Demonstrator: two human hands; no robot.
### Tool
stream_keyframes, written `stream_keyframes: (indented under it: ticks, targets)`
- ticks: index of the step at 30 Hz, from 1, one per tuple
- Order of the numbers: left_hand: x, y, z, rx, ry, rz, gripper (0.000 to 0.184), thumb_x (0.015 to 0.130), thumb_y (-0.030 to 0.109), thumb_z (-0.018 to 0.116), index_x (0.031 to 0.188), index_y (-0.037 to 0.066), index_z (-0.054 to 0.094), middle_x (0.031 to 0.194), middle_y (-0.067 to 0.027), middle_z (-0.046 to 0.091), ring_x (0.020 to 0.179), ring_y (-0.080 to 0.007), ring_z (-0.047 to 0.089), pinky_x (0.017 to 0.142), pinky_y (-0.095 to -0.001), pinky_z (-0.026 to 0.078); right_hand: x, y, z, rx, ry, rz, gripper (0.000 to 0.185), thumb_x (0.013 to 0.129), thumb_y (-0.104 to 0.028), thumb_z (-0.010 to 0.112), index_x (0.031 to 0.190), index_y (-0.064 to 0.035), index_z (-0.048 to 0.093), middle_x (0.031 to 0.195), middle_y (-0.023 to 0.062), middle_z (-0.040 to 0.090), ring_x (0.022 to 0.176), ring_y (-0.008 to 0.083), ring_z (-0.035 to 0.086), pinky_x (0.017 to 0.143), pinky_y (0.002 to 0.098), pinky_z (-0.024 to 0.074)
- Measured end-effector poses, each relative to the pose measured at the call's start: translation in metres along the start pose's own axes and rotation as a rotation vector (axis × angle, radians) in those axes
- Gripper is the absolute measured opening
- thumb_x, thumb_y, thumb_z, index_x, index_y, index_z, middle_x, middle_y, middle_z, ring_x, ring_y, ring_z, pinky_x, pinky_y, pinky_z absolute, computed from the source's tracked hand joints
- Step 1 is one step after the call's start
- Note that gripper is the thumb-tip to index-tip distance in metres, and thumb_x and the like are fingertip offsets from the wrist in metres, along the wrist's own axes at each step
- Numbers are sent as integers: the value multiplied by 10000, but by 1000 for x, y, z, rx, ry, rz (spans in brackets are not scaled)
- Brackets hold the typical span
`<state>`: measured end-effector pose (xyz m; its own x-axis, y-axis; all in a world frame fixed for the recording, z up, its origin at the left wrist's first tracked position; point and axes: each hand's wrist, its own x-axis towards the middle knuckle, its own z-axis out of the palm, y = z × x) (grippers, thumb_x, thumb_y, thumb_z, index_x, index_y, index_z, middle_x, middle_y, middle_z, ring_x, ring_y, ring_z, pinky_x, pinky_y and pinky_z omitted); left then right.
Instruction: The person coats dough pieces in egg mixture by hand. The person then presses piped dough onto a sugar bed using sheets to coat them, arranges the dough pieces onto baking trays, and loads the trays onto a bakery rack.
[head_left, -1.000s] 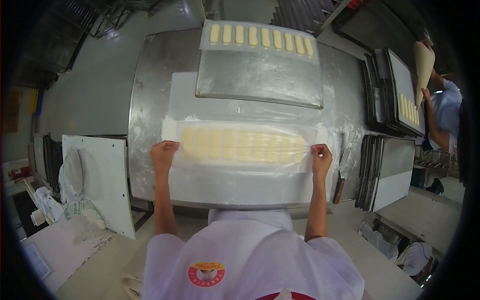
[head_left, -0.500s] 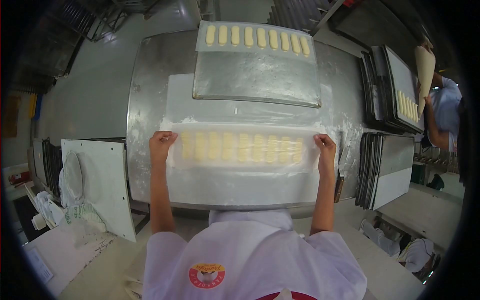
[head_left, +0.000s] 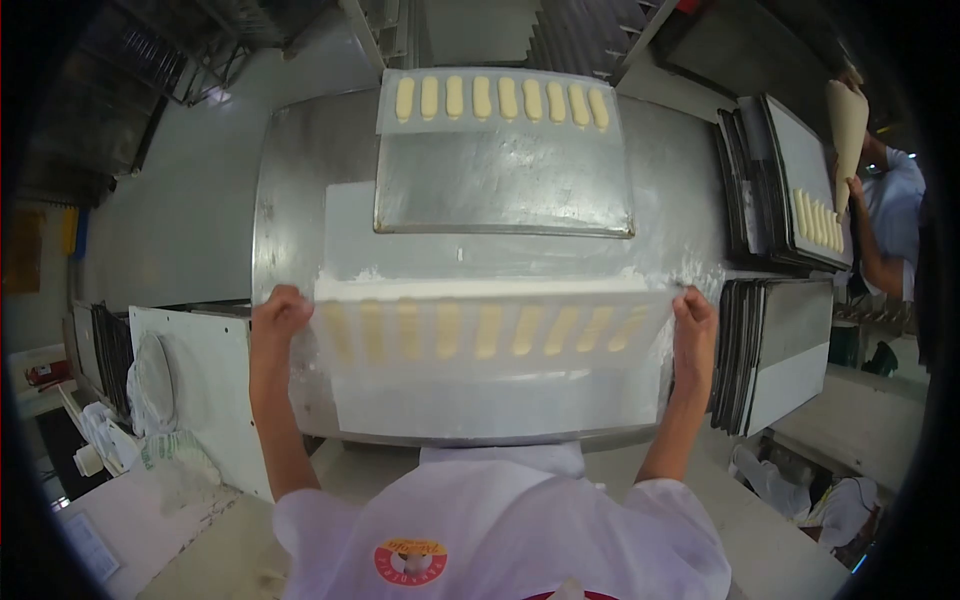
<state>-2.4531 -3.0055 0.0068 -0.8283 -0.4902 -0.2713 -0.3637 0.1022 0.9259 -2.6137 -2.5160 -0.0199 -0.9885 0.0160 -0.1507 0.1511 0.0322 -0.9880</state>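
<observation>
A thin paper sheet [head_left: 470,365] is stretched between my hands over the metal table, with several pale yellow piped strips in a row showing through it. My left hand [head_left: 285,308] pinches the sheet's left end. At the right end, my right hand [head_left: 694,308] is closed on the other corner. A band of white powder [head_left: 480,288] runs along the sheet's far edge. Beyond it lies a metal tray [head_left: 505,180], whose far part carries another paper with several piped strips [head_left: 507,98].
Stacked trays [head_left: 748,190] and more trays [head_left: 765,345] stand at the right. There a co-worker's hands hold a piping bag [head_left: 847,135] over a tray. A white board [head_left: 205,385] is at the left. Another person [head_left: 840,510] shows at the lower right.
My hands have moved apart and the sheet between them is raised and pulled wide. Its creases have smoothed out, and the strips under it look longer and more spread.
</observation>
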Motion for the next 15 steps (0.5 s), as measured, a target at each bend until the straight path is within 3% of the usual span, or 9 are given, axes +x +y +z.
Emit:
stream_keyframes:
  ticks: [3, 5, 8, 12, 14, 15]
  targets:
    - [57, 15, 27, -47, -5, 102, 130, 771, 115, 638, 752, 47, 529, 751, 46, 395, 723, -71, 361, 687, -209, 313, 52, -8, 11, 8, 78, 2, 89, 810, -65, 624, 740, -58, 570, 767, -37, 532, 803, 78, 475, 854, 242, 314]
    - [101, 19, 39, -111, 68, 129, 152, 740, 97, 693, 762, -1, 579, 779, 22, 481, 759, -82, 421, 717, -222, 342, 89, -11, 14, 37, 33, -129, 75, 820, -93, 634, 772, -54, 590, 776, -33, 552, 799, 78, 478, 858, 239, 308]
    - [151, 20, 48, -73, 103, 230, 145, 722, 89, 719, 800, 5, 630, 791, 21, 528, 755, -88, 461, 705, -223, 360, 118, -23, 24, 46, 26, -198, 65, 815, -104, 647, 802, -50, 612, 777, -32, 559, 793, 81, 477, 861, 236, 296]
    - [194, -28, 67, -126, 67, 172, 151, 706, 87, 738, 803, 24, 641, 784, 6, 565, 736, -99, 490, 672, -232, 372, 155, 37, 15, -71, -22, -243, 52, 823, -89, 648, 842, -44, 634, 812, -28, 591, 804, 62, 498, 784, 221, 360]
    - [206, -79, 66, 323, 87, 479, 159, 693, 85, 750, 797, 35, 641, 755, -15, 584, 702, -118, 509, 630, -248, 389, 156, 83, 15, -348, 10, -168, 55, 812, -74, 639, 852, -37, 643, 789, -23, 593, 775, 64, 506, 738, 219, 383]
    - [196, -87, 67, 331, 87, 471, 159, 693, 85, 750, 797, 35, 641, 755, -15, 584, 702, -118, 509, 630, -248, 389, 150, 104, 17, -201, 3, -52, 45, 794, -44, 629, 835, -36, 645, 770, -12, 595, 751, 67, 516, 700, 212, 401]
